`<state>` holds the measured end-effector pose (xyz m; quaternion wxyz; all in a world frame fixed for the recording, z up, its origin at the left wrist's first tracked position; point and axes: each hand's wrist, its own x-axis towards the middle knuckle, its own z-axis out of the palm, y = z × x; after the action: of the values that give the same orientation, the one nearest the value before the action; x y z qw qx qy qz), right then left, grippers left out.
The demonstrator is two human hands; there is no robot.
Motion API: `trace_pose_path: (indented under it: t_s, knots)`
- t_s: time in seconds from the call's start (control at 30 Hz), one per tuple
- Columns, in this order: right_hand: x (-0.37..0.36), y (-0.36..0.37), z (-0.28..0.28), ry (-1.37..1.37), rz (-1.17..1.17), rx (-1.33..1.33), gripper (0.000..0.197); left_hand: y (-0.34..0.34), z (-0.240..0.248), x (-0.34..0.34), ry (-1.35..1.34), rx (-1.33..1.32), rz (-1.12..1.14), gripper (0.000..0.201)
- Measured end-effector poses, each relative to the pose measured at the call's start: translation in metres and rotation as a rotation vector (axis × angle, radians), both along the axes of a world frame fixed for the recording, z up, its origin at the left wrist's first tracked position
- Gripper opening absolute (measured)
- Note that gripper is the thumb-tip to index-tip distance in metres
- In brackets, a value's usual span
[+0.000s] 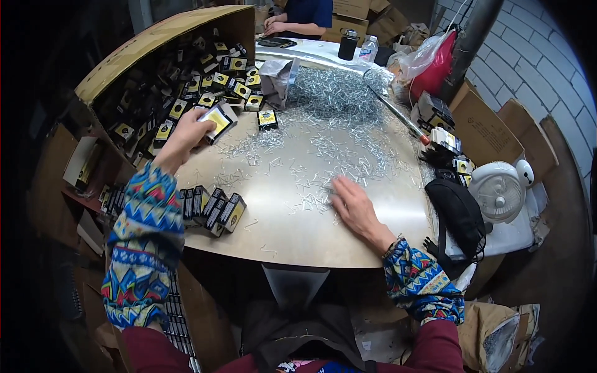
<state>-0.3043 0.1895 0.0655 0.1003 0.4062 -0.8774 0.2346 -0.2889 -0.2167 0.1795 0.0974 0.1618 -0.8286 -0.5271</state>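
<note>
My left hand [188,133] grips a small black-and-yellow cardboard box [219,120] beside the big carton's opening. My right hand [359,210] lies palm down on the metal-topped table [280,214], its fingers stretched out and touching loose, bent wire pieces [313,194] that look like small metal hooks or pins. Behind them rises a large heap of the same wire pieces [339,93]. One more small box [267,120] stands alone near the middle. At the near left edge, several small boxes [214,210] are lined up in a leaning row.
A big carton [165,31] full of small boxes lies on its side at the left. To the right are a dark rod [398,115], a black pouch [457,214] and a white fan [499,194]. A bottle [368,50] stands at the back, near another person's hands [275,26].
</note>
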Motion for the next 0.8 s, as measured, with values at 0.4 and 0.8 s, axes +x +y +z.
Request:
trace_pose_path:
  t_s: [0.4,0.8]
  knots:
    - [0.021,-0.05,-0.004,-0.009,0.038,0.203,0.053,0.107,-0.056,0.205,0.024,1.166,0.002,0.03]
    - [0.049,-0.076,-0.015,-0.222,0.234,-0.032,0.043,0.175,-0.221,0.304,-0.507,0.864,0.087,0.027]
